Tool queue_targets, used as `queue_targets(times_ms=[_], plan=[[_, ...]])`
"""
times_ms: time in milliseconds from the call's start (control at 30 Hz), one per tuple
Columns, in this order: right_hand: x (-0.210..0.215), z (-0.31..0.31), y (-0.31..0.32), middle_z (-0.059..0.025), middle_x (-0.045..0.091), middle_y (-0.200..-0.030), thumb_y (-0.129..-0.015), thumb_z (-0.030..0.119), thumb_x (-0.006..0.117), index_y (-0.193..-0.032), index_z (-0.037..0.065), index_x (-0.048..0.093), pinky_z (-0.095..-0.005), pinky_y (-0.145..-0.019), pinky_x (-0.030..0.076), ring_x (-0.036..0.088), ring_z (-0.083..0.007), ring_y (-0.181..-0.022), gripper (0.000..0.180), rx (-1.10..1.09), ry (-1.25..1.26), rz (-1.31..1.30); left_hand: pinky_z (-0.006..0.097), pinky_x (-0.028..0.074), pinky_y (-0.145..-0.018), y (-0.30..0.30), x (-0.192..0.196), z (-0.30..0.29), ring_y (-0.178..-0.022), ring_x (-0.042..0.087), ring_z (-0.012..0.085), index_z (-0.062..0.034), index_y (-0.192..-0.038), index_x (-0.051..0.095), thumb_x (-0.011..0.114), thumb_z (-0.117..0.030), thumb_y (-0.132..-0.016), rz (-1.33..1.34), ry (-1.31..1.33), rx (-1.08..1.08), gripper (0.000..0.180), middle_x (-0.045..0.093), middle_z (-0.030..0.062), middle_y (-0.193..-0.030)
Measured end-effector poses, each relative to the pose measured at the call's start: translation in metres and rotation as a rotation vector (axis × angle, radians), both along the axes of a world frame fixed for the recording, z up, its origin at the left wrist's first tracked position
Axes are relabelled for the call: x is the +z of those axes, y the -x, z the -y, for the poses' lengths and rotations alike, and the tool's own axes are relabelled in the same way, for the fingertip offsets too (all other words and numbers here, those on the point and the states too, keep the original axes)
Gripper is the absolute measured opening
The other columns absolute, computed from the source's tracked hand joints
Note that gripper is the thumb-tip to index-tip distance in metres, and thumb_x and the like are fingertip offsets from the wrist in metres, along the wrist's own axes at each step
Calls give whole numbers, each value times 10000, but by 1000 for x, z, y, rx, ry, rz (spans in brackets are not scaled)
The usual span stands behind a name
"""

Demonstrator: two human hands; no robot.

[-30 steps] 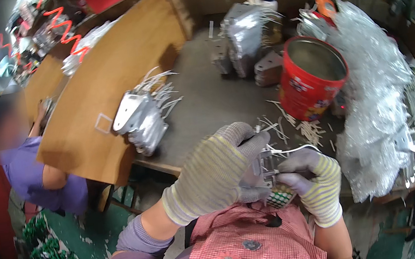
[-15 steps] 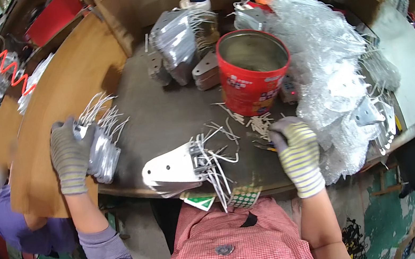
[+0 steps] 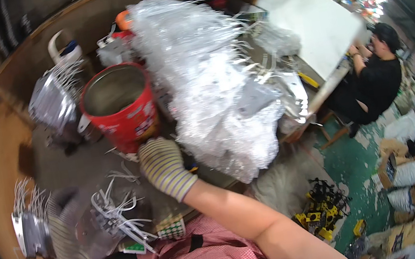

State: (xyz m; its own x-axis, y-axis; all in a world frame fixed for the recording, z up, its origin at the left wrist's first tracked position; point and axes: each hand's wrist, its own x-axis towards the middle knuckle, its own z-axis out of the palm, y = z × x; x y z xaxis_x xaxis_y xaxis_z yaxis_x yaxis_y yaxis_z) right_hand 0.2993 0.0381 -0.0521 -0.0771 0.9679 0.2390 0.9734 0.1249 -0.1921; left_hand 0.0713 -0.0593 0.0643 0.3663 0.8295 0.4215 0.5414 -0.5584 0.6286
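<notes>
My right hand (image 3: pixel 164 168), in a striped knit glove, is lowered to the dark tabletop beside the base of a red bucket (image 3: pixel 123 121). Its fingers look curled in, with the tips hidden below the hand. My left hand (image 3: pixel 72 246), in a similar glove, is smeared by motion. It is beside a bundle of metal plates (image 3: pixel 91 230) with white wires (image 3: pixel 120 209) at the table's front edge; whether it touches them I cannot tell. Another wired stack of metal plates (image 3: pixel 32 233) stands to its left, on the wooden board.
A large heap of bubble-wrapped parts (image 3: pixel 212 86) lies right of the bucket. More wired plates (image 3: pixel 53 101) and a white-handled container (image 3: pixel 66 51) stand at the back left. A seated person (image 3: pixel 378 69) in black is at the far right, beside a white board (image 3: pixel 312 22).
The view has swung right. My left hand has come off the left stack of plates and moved over to the front bundle. My right hand stays low, now closer to the bucket's base.
</notes>
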Motion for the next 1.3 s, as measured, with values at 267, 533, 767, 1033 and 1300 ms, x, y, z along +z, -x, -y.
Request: queue_targets(times_ms=[267, 533, 767, 1033, 1300], plan=[[0, 4, 4, -96, 724, -917, -912, 174, 552, -913, 112, 736, -383, -725, 544, 692, -248, -895, 194, -13, -14, -35, 390, 435, -990, -21, -12, -13, -1118, 538, 286, -55, -1335, 589, 778, -420, -752, -189, 97, 33, 713, 508, 169, -1299], [-13, 4, 5, -107, 697, -868, -880, 180, 570, -901, 95, 703, -404, -725, 538, 683, -266, -830, 159, 39, -173, -166, 378, 438, -948, -31, -7, -8, -1075, 531, 249, -38, -1270, 632, 767, -497, -754, -122, 218, 64, 704, 523, 152, -1249], [6, 56, -21, -176, 619, -877, -818, 97, 688, -958, 36, 584, -479, -803, 516, 629, -377, -834, 184, 275, -639, -647, 337, 444, -929, -30, -3, -11, -1022, 549, 211, -40, -1237, 648, 761, -459, -802, -127, 161, 91, 614, 560, 106, -1211], [-24, 90, -19, -162, 678, -918, -890, 97, 681, -1039, 49, 619, -470, -714, 532, 667, -381, -846, 169, 210, -597, -944, 348, 451, -960, -27, -5, -13, -1044, 580, 231, -34, -1205, 665, 775, -372, -813, -105, 146, 42, 529, 591, 119, -1181], [-11, 93, -26, -120, 629, -860, -826, 116, 726, -955, 70, 666, -457, -757, 509, 625, -348, -836, 150, 374, -566, -476, 366, 483, -925, -23, -17, -19, -1030, 618, 263, -34, -1201, 674, 760, -238, -833, -79, -7, -35, 429, 635, 131, -1090]])
